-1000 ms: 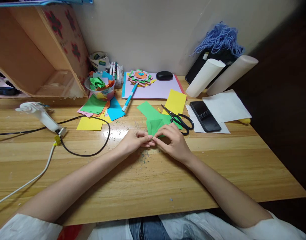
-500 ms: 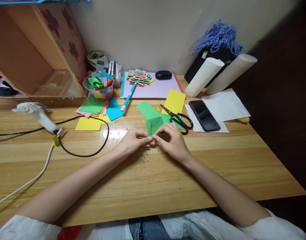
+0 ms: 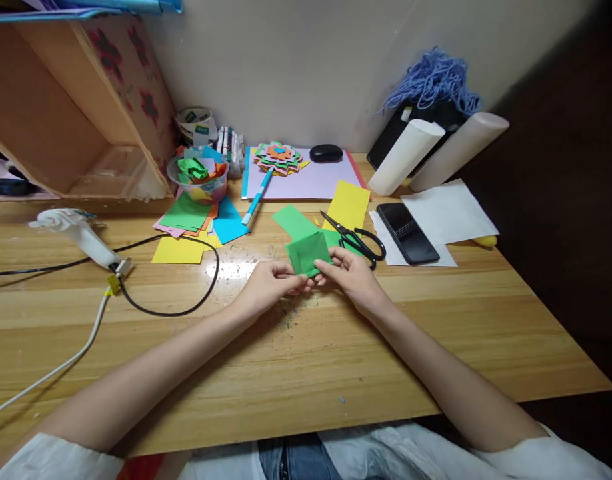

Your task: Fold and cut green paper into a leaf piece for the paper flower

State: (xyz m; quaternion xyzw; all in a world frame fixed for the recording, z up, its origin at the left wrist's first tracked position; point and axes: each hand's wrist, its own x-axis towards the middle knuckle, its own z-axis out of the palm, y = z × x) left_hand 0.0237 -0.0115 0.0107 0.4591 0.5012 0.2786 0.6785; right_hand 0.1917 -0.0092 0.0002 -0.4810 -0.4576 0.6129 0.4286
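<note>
Box of cardboard-like material is seen at the far left, with dark flower shapes marked on its side. By the left hand, the lower edge of a folded green paper is pinched narrowly between thumb and fingers. This paper is flat and nearly square, and fold lines are shown on its face. It is held tilted above the table, in the middle. By the right hand, its lower right part is gripped, with the thumb laid on top.

Around, from the left, a white device with smooth surface is joined to a looped black cable. Paper scraps are kept in a clear tub, which is set on coloured sheets. Behind the hands, a layered paper flower is touched by a blue pen. A green sheet is partly covered by the held paper. Black scissors are placed just beside the right fingers, so that side is crowded. Farther right, a phone is rested on white paper.

At the left, the wood is crossed by the cable. Between the forearms, bare grain is seen down to the front edge, with small crumbs scattered. At the right, the table is ended by a slanting edge.
</note>
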